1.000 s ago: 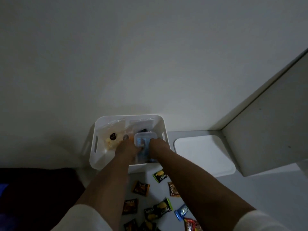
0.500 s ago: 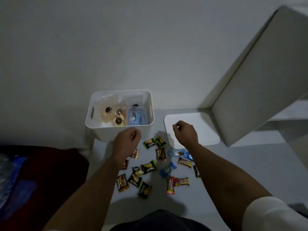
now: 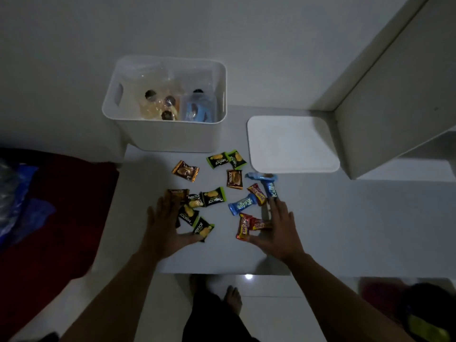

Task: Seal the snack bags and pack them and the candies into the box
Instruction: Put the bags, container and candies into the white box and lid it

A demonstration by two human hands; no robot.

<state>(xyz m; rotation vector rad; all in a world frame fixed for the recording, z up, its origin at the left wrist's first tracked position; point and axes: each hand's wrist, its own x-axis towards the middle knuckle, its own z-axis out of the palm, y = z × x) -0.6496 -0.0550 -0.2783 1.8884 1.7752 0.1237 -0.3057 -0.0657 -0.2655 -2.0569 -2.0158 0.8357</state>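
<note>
- Two hands lie spread on the table [image 3: 320, 230], in front of the box [image 3: 167, 134], and we see both with fingers straight and splayed, gripping nothing
- Our left hand [image 3: 167, 225] rests flat on the left cluster of candies [image 3: 212, 197], in front of the box; its fingers cover a brown wrapper and touch the green-and-black ones, its thumb beside the nearest green packet [image 3: 203, 229]
- Our right hand [image 3: 276, 230] rests in front of the box and to its right, palm down over the red candies [image 3: 246, 225], with a fingertip touching a blue candy [image 3: 270, 188]
- A second blue candy [image 3: 243, 204] lies between the hands, apart from both
- More candies lie loose just in front of the box: a brown one [image 3: 185, 171], two green ones [image 3: 225, 159] and another brown one [image 3: 234, 178]
- The box stands open at the far edge of the table; inside we see clear snack bags [image 3: 158, 104] on its left and a clear tub [image 3: 198, 109] with blue contents on its right
- The lid [image 3: 292, 144] lies flat just right of the box
- A red cloth [image 3: 56, 206] lies left of the box, off the table
</note>
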